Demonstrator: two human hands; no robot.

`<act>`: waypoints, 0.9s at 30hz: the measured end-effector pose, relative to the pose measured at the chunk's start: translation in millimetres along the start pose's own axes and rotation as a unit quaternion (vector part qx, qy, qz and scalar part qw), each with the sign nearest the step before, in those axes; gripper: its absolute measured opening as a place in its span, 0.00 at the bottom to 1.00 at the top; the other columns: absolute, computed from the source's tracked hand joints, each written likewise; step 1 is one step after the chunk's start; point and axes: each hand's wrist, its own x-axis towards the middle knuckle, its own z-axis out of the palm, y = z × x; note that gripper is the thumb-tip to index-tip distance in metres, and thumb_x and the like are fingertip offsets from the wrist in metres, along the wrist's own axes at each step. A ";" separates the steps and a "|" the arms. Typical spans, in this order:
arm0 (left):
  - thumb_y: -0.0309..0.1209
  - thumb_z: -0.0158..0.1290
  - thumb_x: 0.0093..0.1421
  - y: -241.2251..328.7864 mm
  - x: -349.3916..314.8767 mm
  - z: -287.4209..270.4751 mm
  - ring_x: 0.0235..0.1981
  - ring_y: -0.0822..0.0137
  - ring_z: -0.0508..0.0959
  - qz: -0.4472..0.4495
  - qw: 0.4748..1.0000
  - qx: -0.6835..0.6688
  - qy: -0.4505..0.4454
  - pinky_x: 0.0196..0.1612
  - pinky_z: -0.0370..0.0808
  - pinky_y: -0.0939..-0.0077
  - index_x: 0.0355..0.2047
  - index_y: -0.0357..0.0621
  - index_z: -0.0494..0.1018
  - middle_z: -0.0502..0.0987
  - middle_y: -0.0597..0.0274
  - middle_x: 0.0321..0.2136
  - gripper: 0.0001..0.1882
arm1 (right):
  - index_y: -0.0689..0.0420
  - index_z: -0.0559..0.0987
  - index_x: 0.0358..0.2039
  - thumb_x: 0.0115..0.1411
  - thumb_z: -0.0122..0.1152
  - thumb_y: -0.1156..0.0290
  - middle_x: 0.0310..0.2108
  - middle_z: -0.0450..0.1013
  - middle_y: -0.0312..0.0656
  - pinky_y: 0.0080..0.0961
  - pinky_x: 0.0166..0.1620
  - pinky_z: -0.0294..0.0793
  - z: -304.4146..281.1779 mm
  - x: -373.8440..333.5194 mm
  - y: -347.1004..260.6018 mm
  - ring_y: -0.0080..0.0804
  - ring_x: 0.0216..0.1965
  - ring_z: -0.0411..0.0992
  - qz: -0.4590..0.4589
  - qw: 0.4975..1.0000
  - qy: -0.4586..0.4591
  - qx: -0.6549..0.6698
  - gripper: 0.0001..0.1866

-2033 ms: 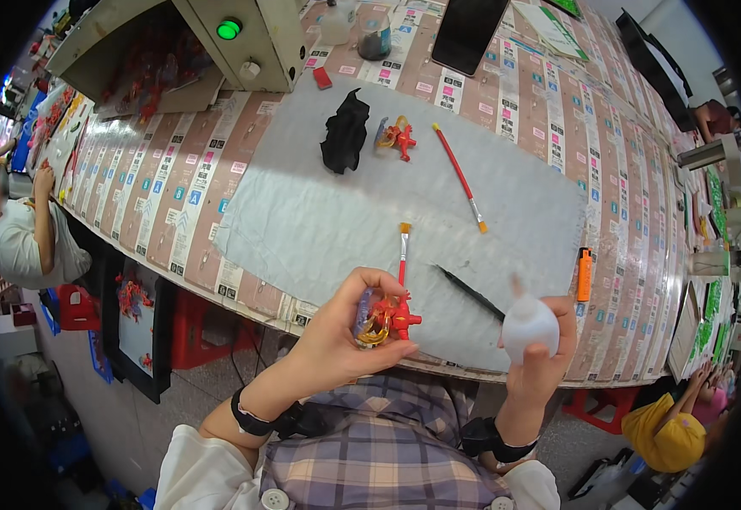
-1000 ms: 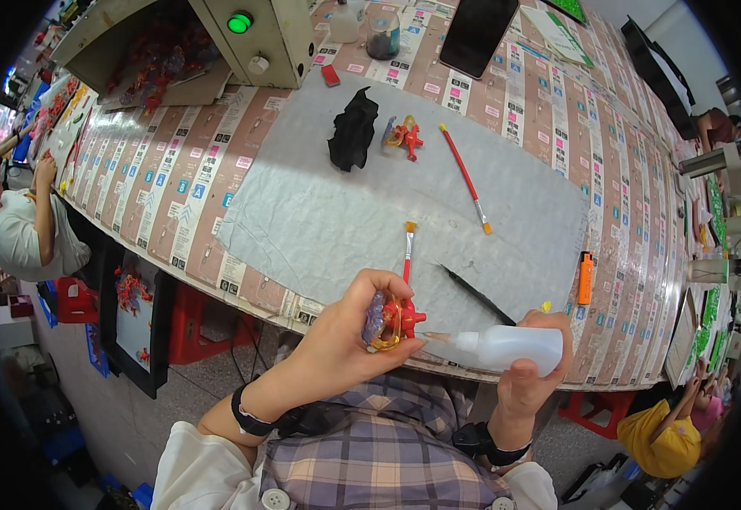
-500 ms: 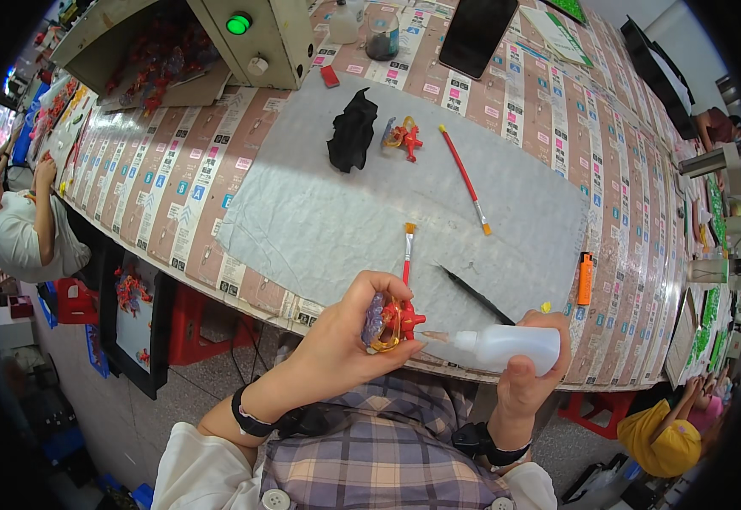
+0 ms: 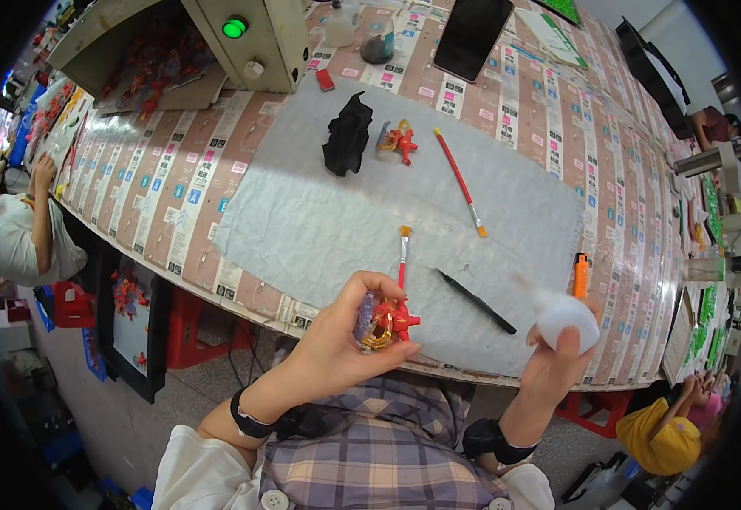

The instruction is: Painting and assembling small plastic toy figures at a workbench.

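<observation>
Head view: left hand (image 4: 336, 336) holding figurine (image 4: 399, 320), fingers curling nearly closed around it, near counter (image 4: 192, 170) edge. Right hand (image 4: 549, 370) holding squeeze bottle (image 4: 570, 327), fingers wrapping its body; blur hiding nozzle direction. Risks, my read: loose left pinch could be dropping figurine past edge; overhard squeeze could be dripping any contents onto grey sheet (image 4: 302, 229); careless right swing could be knocking black tool (image 4: 477, 303).

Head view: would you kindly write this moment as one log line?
left hand: holds red figurine | right hand: holds white bottle | bottle to figurine: apart
</observation>
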 end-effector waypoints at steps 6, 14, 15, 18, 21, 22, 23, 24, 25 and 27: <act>0.25 0.60 0.50 2.0 -0.5 1.9 0.35 0.78 0.69 -0.031 0.993 -0.118 0.000 0.41 0.67 0.83 0.43 0.42 0.58 0.68 0.65 0.35 0.25 | 0.65 0.68 0.43 0.50 0.60 0.77 0.36 0.68 0.41 0.19 0.42 0.68 -7.2 33.4 32.6 0.25 0.36 0.68 0.016 0.993 0.025 -0.115 0.19; 0.32 0.46 0.61 -14.3 -0.1 -5.3 0.37 0.77 0.70 -0.010 0.973 -0.228 -0.022 0.45 0.64 0.80 0.46 0.42 0.57 0.70 0.64 0.35 0.16 | 0.64 0.68 0.46 0.50 0.60 0.77 0.40 0.69 0.41 0.20 0.46 0.65 -8.8 47.4 41.3 0.25 0.41 0.68 0.010 0.989 0.036 -0.146 0.21; 0.32 0.45 0.62 -13.0 0.7 -5.6 0.37 0.76 0.70 -0.031 0.971 -0.237 -0.017 0.44 0.65 0.80 0.47 0.41 0.56 0.71 0.63 0.34 0.16 | 0.64 0.68 0.46 0.51 0.59 0.77 0.40 0.69 0.41 0.21 0.47 0.65 -11.4 49.2 46.4 0.25 0.42 0.67 -0.004 0.987 0.035 -0.156 0.21; 0.32 0.45 0.61 -6.8 2.5 -4.3 0.35 0.74 0.73 -0.059 0.969 -0.240 0.006 0.42 0.67 0.80 0.49 0.40 0.55 0.73 0.59 0.33 0.18 | 0.64 0.67 0.46 0.51 0.59 0.77 0.41 0.68 0.42 0.23 0.49 0.64 -23.0 50.3 65.6 0.27 0.44 0.66 -0.002 0.979 0.042 -0.202 0.21; 0.31 0.47 0.60 3.5 3.2 -3.4 0.35 0.72 0.75 -0.086 0.965 -0.248 0.015 0.41 0.69 0.80 0.53 0.39 0.53 0.75 0.57 0.32 0.24 | 0.63 0.67 0.47 0.51 0.58 0.79 0.43 0.68 0.43 0.25 0.50 0.62 -27.2 47.2 75.2 0.29 0.45 0.66 -0.031 0.974 0.029 -0.224 0.21; 0.30 0.48 0.59 6.5 4.4 -3.8 0.35 0.71 0.75 -0.094 0.963 -0.252 0.015 0.41 0.69 0.79 0.54 0.39 0.52 0.75 0.57 0.31 0.26 | 0.63 0.66 0.47 0.50 0.57 0.79 0.43 0.67 0.43 0.26 0.51 0.62 -24.2 45.8 72.1 0.30 0.45 0.66 -0.100 0.951 0.074 -0.283 0.22; 0.30 0.48 0.59 5.5 4.9 -4.5 0.35 0.71 0.75 -0.100 0.961 -0.258 0.014 0.42 0.70 0.78 0.55 0.39 0.52 0.75 0.57 0.32 0.27 | 0.63 0.66 0.47 0.50 0.57 0.80 0.44 0.67 0.43 0.27 0.51 0.62 -17.7 42.4 65.2 0.31 0.45 0.66 -0.167 0.918 0.118 -0.339 0.22; 0.29 0.49 0.58 4.1 5.3 -5.2 0.35 0.70 0.75 -0.105 0.959 -0.263 0.013 0.42 0.70 0.77 0.55 0.39 0.52 0.75 0.56 0.32 0.28 | 0.63 0.66 0.47 0.50 0.57 0.80 0.45 0.67 0.43 0.27 0.51 0.61 -11.3 38.5 56.5 0.33 0.45 0.66 -0.232 0.875 0.162 -0.392 0.22; 0.29 0.50 0.58 2.7 5.0 -6.5 0.35 0.70 0.75 -0.111 0.957 -0.269 0.012 0.43 0.70 0.76 0.56 0.38 0.52 0.75 0.56 0.33 0.29 | 0.62 0.67 0.46 0.49 0.57 0.81 0.44 0.68 0.43 0.27 0.50 0.62 -5.3 32.8 43.6 0.33 0.44 0.67 -0.249 0.877 0.151 -0.383 0.21; 0.28 0.48 0.59 -0.5 6.0 -7.8 0.37 0.70 0.75 -0.116 0.949 -0.294 -0.017 0.44 0.70 0.76 0.55 0.39 0.54 0.75 0.57 0.34 0.25 | 0.62 0.70 0.43 0.48 0.57 0.81 0.41 0.70 0.43 0.28 0.48 0.64 2.7 14.8 14.3 0.35 0.42 0.68 -0.279 0.877 0.137 -0.366 0.19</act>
